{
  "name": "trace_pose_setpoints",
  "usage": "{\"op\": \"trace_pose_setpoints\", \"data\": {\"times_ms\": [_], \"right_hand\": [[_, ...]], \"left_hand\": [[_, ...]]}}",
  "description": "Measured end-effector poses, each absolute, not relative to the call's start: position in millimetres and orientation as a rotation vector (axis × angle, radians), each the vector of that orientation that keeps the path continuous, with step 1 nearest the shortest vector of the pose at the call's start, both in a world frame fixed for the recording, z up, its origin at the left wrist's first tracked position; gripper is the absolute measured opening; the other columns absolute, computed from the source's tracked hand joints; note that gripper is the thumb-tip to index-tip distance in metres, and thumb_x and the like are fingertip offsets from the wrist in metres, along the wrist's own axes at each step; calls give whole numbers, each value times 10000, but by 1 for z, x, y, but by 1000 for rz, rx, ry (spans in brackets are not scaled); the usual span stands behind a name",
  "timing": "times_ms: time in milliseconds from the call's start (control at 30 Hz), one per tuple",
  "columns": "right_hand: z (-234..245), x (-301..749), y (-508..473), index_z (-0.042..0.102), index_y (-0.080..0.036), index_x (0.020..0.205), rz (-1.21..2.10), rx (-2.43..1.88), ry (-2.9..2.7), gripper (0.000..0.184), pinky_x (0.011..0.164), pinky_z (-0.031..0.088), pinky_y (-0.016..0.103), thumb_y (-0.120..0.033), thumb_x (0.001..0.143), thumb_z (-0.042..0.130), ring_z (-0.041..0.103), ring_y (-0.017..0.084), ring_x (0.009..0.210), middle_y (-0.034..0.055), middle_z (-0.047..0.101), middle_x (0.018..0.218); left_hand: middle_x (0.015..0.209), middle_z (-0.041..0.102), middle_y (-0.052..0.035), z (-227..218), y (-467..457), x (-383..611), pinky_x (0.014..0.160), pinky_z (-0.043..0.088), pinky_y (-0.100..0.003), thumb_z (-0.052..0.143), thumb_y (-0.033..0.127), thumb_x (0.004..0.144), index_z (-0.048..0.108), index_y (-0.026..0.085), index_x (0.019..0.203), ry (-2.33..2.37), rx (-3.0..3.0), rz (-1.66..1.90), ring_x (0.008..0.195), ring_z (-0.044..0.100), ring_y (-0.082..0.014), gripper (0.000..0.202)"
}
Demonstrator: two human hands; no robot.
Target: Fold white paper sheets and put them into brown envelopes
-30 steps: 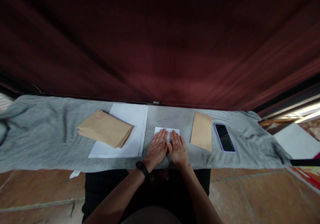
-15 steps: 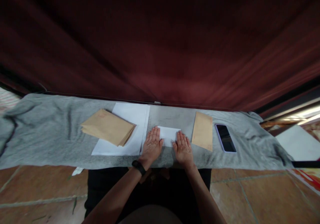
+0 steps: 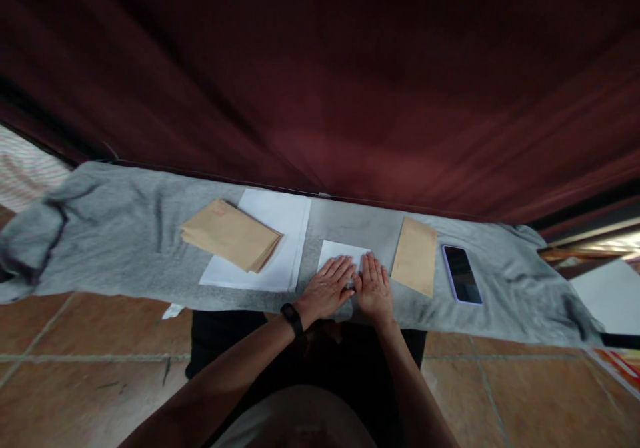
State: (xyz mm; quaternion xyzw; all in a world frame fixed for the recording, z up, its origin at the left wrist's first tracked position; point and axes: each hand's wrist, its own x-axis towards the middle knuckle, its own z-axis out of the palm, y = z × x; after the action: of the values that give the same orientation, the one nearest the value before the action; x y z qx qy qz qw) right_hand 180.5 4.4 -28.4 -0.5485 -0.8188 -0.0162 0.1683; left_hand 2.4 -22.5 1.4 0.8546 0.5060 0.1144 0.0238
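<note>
A small white paper (image 3: pixel 344 248) is laid directly in front of the person, under both hands, with its far edge and far left corner left uncovered. Its long side seems to run from left to right, slightly aslant, though the near edge is hidden by the hands. The left hand (image 3: pixel 327 293) is spread across its near, middle part; the right hand (image 3: pixel 375 293) is set over its right end, so neither is nearer, both being on it. In neither hand is the grip clamped on anything: the palms are turned down, and the fingers are stretched out and held side by side. The thumbs are placed close together; whether they touch cannot be told.

On the cloth-covered surface (image 3: pixel 125 235), a stack of brown envelopes (image 3: pixel 233 238) is rested partly on large white sheets (image 3: pixel 293 228), to the left of the paper. To the right, a single brown envelope (image 3: pixel 415 256) is placed near the right hand, with a phone (image 3: pixel 463 275) beyond it. The far side is closed off by a dark red curtain (image 3: pixel 320 88); below, a tiled floor (image 3: pixel 120 375) is seen.
</note>
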Motion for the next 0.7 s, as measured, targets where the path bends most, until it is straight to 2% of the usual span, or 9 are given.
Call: {"op": "trace_pose_setpoints", "data": {"times_ms": [333, 500, 700], "right_hand": [[-24, 184, -4, 316, -84, 1569, 8, -1592, -2233, 548, 1185, 304, 503, -304, 1068, 298, 353, 280, 1482, 192, 405, 1582], [-19, 174, -11, 346, -119, 1564, 145, -1400, -2356, 535, 1200, 320, 457, -318, 1070, 293, 393, 233, 1465, 147, 447, 1566], [-13, 169, -14, 324, -111, 1572, 55, -1430, -2414, 546, 1208, 292, 481, -329, 1072, 320, 361, 255, 1485, 157, 413, 1584]], "left_hand": [[1658, 284, -117, 5, -22, 1, 1265, 153, -456, 378, 476, 1040, 346, 174, 1550, 1557, 2605, 339, 1552, 192, -247, 594], [1649, 303, -120, 8, -21, 2, 1270, 145, -444, 372, 409, 1032, 310, 147, 1569, 1538, 2571, 328, 1550, 199, -231, 601], [1643, 318, -111, 9, -20, 0, 1272, 163, -406, 335, 328, 1032, 332, 114, 1553, 1553, 2545, 341, 1546, 211, -208, 563]]}}
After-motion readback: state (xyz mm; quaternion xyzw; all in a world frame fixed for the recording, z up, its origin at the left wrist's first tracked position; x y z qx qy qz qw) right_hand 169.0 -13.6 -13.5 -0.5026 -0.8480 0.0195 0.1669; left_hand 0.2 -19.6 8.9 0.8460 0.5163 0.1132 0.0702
